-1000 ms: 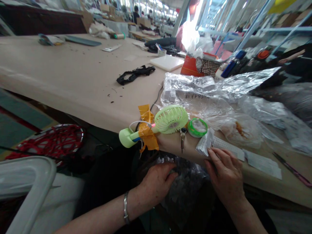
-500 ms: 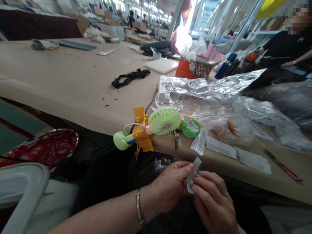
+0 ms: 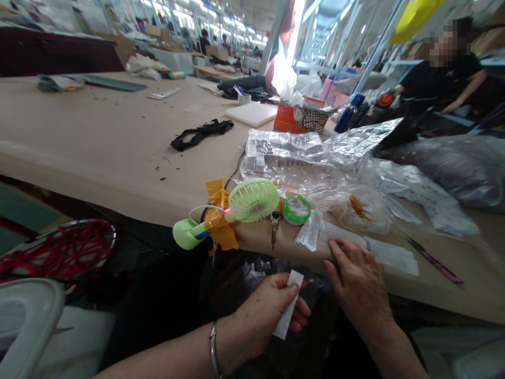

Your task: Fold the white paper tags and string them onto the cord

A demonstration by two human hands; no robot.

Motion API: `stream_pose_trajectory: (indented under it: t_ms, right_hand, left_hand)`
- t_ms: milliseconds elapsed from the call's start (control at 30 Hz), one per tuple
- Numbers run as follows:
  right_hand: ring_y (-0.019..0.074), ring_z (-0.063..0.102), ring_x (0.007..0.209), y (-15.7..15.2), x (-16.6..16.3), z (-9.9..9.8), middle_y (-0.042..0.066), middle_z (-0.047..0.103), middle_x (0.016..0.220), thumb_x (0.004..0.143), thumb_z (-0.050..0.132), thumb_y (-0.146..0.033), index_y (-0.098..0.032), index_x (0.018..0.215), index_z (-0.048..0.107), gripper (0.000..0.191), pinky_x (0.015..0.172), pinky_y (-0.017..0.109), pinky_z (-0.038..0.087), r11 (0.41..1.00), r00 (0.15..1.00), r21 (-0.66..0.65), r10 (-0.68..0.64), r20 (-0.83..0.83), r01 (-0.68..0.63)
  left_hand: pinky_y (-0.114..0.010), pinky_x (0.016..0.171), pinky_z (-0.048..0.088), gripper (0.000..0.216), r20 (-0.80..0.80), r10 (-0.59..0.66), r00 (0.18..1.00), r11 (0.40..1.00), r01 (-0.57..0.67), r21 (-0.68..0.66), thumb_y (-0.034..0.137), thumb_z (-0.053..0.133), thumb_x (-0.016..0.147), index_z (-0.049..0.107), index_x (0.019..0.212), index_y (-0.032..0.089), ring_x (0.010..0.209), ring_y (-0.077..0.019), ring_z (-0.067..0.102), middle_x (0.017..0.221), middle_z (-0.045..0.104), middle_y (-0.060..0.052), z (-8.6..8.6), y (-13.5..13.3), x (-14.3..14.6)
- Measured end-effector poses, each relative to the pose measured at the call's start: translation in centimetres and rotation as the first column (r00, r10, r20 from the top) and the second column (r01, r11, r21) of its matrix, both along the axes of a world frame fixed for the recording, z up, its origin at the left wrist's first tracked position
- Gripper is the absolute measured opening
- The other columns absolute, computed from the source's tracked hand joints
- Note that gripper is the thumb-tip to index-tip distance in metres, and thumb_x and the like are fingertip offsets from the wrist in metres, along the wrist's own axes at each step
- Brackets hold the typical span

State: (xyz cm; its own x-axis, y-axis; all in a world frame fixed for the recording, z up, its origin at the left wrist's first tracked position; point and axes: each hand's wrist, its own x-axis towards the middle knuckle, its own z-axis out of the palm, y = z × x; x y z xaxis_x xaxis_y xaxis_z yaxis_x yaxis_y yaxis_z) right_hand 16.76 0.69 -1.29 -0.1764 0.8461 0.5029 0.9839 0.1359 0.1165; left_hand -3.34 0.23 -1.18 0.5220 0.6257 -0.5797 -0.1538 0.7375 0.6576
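Observation:
My left hand is closed, pinching a white label strip under the thumb, in front of the table edge. My right hand lies on the table edge with its fingers stretched out, fingertips on the lower side of a printed paper sheet. I see nothing gripped in it. Just left of those fingertips is a small bundle of white strips. A second paper sheet extends to the right, partly behind my right hand.
A green fan is taped to the table edge. Beside it are a screwdriver-like tool and a green round container. Clear plastic bags lie behind. Pink-handled snips rest at right. A person is at far right.
My right hand has left the strip and moved up and right onto the printed sheet. My left hand has kept the strip and shifted slightly left and down. The camera view has turned a little.

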Motion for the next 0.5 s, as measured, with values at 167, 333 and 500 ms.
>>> stream_pose_trajectory:
  t_ms: [167,333,500]
  right_hand:
    - [0.0256,0.058,0.099,-0.3,0.8,-0.3,0.008,0.068,0.104,0.091,0.052,-0.028,-0.021,0.106,0.067,0.022,0.088,0.043,0.045,0.994,0.986,0.071,0.096,-0.137,-0.087]
    - [0.0215,0.061,0.09,0.1,1.6,-0.4,0.005,0.069,0.092,0.089,0.056,-0.025,-0.022,0.089,0.069,0.013,0.084,0.04,0.049,0.983,0.928,0.104,0.177,-0.329,-0.151]
    - [0.0212,0.063,0.097,-1.9,-0.6,0.2,0.004,0.069,0.093,0.085,0.059,-0.017,-0.026,0.09,0.07,0.015,0.082,0.039,0.053,0.929,0.802,0.215,0.369,-0.47,-0.301]
  left_hand:
    - [-0.022,0.057,0.044,0.032,-0.023,0.019,1.0,1.0,-0.019,-0.008,0.041,0.061,0.08,0.058,0.096,0.013,0.056,-0.0108,0.059,0.067,0.064,-0.003,0.3,-0.1,0.0]
    - [-0.024,0.057,0.045,0.025,-0.006,0.026,1.0,0.999,-0.026,-0.04,0.035,0.059,0.083,0.06,0.089,0.011,0.056,-0.0108,0.059,0.071,0.064,-0.005,0.5,0.2,0.1]
    - [-0.029,0.06,0.049,0.025,0.158,-0.019,0.987,0.987,0.043,-0.155,0.033,0.057,0.085,0.062,0.091,0.009,0.055,-0.0127,0.06,0.073,0.065,-0.007,0.7,0.6,0.0]
